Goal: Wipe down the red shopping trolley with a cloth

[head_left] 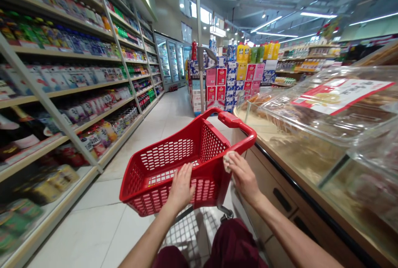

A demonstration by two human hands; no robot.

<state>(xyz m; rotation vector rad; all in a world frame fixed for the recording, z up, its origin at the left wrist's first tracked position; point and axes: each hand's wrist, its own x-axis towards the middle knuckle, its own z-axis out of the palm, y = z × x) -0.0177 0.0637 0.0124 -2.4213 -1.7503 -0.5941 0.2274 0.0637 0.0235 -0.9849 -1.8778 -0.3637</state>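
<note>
currently one view to log, the head view; all places are given relative to the red shopping cart.

the cart stands on the pale tiled floor, directly before the wearer's knees, with its handle toward the right. its basket shows bare slotted walls and no goods that i can make out.

right hand: at the cart's near corner, just below the handle's end. fingers bent, thumb and fingertips nearly together, pinching a crumpled off-white cloth that appears to touch the red plastic.

left hand: on the cart's near rim, fingers mostly straight and side by side, laid over the edge; thumb set apart along the outer wall. no separate object seen in it. whether it presses or merely rests, cannot tell.

around the cart: stocked shelves to its left, a display counter just beside it on the right, stacked drink cartons beyond.

judgement: the step in hand looks like wiping the corner, left hand probably steadying. a further stroke calls for the cloth kept flat on the plastic, a firm pinch, and right knuckles clear of the counter.
</note>
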